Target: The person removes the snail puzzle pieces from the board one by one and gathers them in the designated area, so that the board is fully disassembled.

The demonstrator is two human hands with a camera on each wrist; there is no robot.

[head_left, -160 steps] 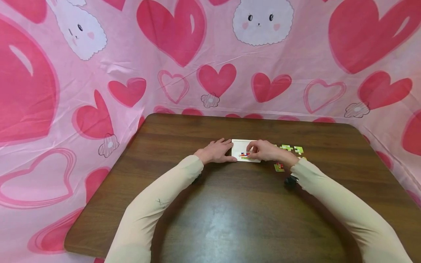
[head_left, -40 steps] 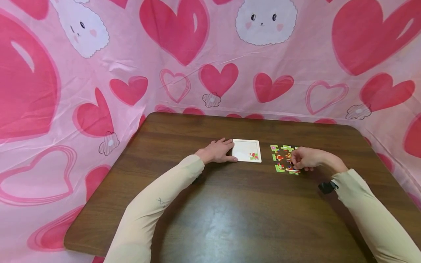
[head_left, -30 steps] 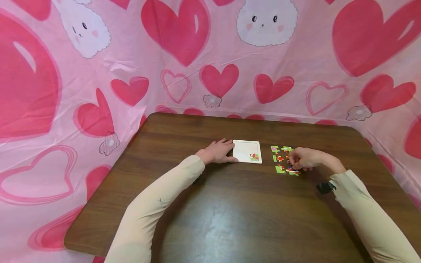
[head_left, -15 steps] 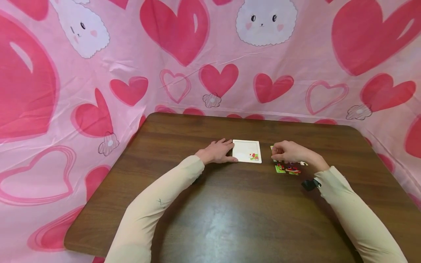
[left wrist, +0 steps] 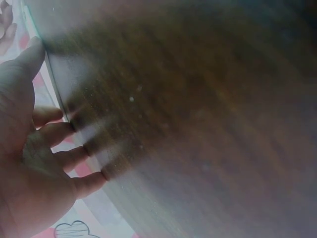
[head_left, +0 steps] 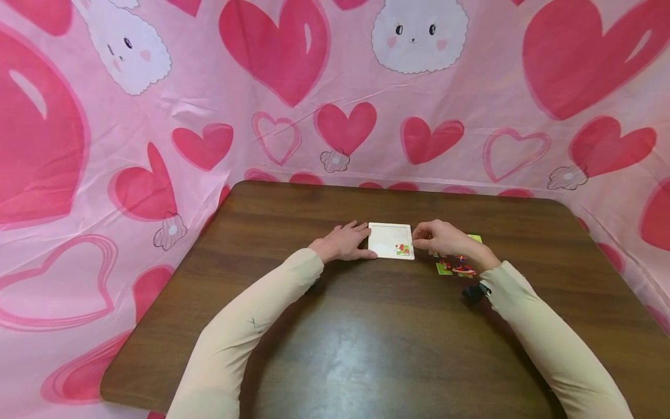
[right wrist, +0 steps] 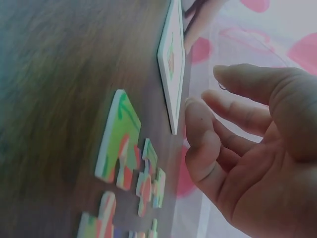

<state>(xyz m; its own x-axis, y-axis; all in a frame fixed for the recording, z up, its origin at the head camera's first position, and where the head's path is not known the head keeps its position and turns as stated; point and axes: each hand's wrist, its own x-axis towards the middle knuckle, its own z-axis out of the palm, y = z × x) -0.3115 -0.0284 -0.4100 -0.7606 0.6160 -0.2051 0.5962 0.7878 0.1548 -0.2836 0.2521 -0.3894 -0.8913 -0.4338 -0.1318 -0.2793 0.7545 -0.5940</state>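
Note:
My left hand [head_left: 345, 240] lies flat with spread fingers at the left edge of a shallow white puzzle tray [head_left: 384, 235]. One red, white and green jigsaw piece [head_left: 402, 249] sits in the tray's near right corner. My right hand [head_left: 439, 237] hovers beside the tray's right edge. In the right wrist view its thumb and index finger are apart, the fingers loosely bent, with nothing visible between them. Several loose jigsaw pieces [head_left: 444, 268] lie to the right of the tray, some covered by this hand; a green piece [right wrist: 119, 148] is closest to the right wrist camera.
All of this lies on a brown wooden table [head_left: 335, 326] with rounded corners. Pink cloth [head_left: 445, 87] printed with hearts and rabbits hangs behind it and at the sides. A dark band [head_left: 473, 294] is on my right wrist.
My right hand was over the tray earlier, then over the loose pieces; it has now moved left to the tray's right edge. A blue-and-red piece left the tray's area. My left hand stays put.

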